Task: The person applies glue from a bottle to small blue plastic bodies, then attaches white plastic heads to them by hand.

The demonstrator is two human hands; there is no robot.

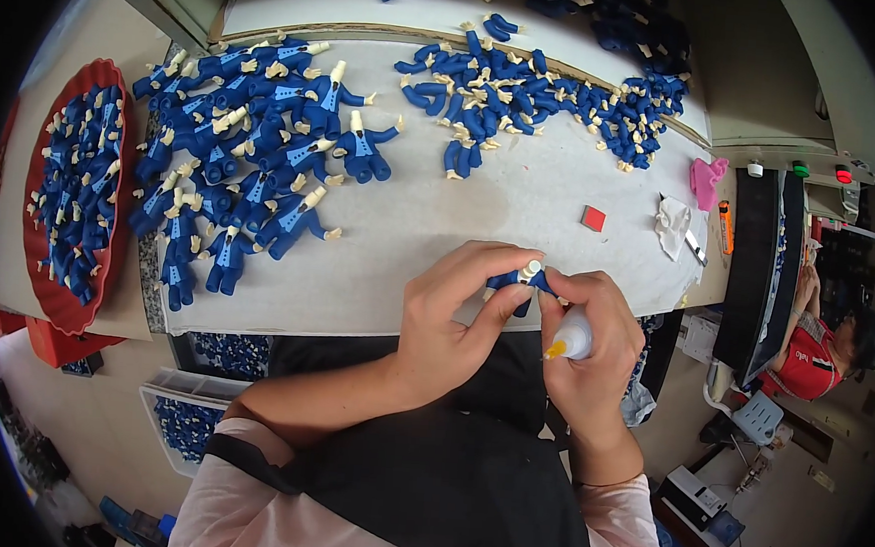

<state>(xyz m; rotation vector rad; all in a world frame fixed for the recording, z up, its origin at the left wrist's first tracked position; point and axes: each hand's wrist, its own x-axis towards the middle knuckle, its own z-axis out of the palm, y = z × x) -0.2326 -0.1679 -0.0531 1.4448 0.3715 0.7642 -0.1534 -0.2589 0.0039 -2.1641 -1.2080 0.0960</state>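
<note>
Left hand (450, 314) pinches blue figure (519, 282) at table's (481, 211) near edge, long axis left-right, cream neck stub up. Right hand (584, 343) grips small glue bottle (571, 339), just beside. Beyond: bare tabletop, red square (592, 218); figure pile (256, 132) far left, loose-limb heap (538, 99) far.

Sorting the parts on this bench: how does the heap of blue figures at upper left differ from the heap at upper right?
The left heap holds larger figures with cream necks and jackets showing pale shirt fronts; the right heap holds smaller, curled pieces. The left heap lies near the red tray; the right heap stretches along the table's far edge. Both are blue with cream ends and lie loose on the white table, untouched by the left hand or the right hand.
</note>
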